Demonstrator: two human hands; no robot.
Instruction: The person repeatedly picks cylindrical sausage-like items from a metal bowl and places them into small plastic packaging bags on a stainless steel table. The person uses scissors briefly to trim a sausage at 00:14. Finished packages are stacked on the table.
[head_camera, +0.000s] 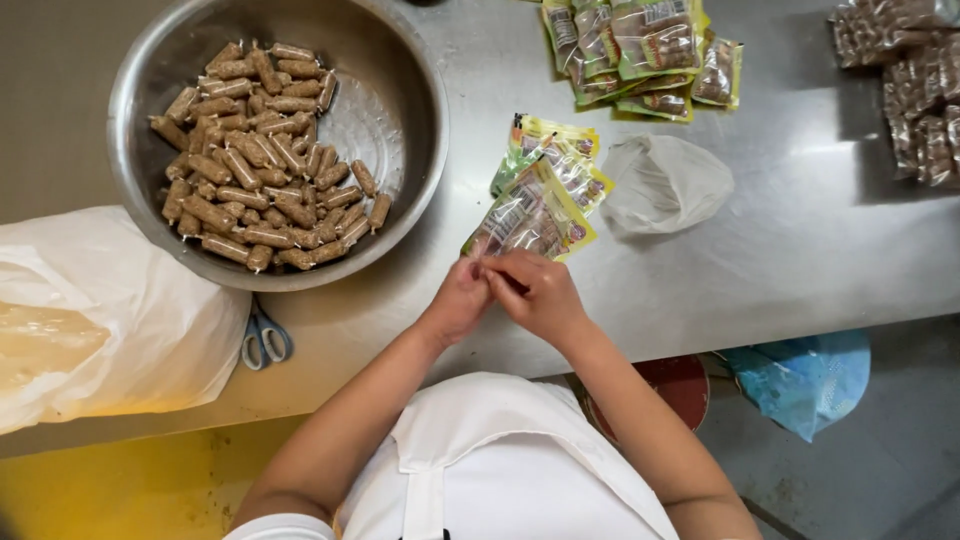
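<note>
From the head camera, looking straight down, the left hand (457, 298) and the right hand (540, 295) meet at the near edge of the steel table (780, 250), fingertips pinched together on the bottom corner of a yellow-edged clear pouch (527, 222); both hands are closed on it, apparently so that its mouth can be worked apart, though the pinch itself is too small to read clearly. That pouch lies just right of the big metal bowl (400, 90), at the front of a short fan of empty pouches (553, 160), probably laid overlapping so each can be taken singly. The bowl holds a heap of small brown sausage-shaped sticks (260, 160), piled toward its left half and within easy reach. Further right of the bowl lies a crumpled clear bag (665, 183), beyond it a stack of filled pouches (645, 50), and at the far right clear packs of brown pieces (915, 90). Below the bowl blue-handled scissors (264, 338) poke out beside a large white plastic bag (100, 310). The table is brushed steel, shiny and smeared; beneath it show a yellow floor, a red stool (680, 385) and a blue bag (805, 380). The person wears a white apron (500, 460).
</note>
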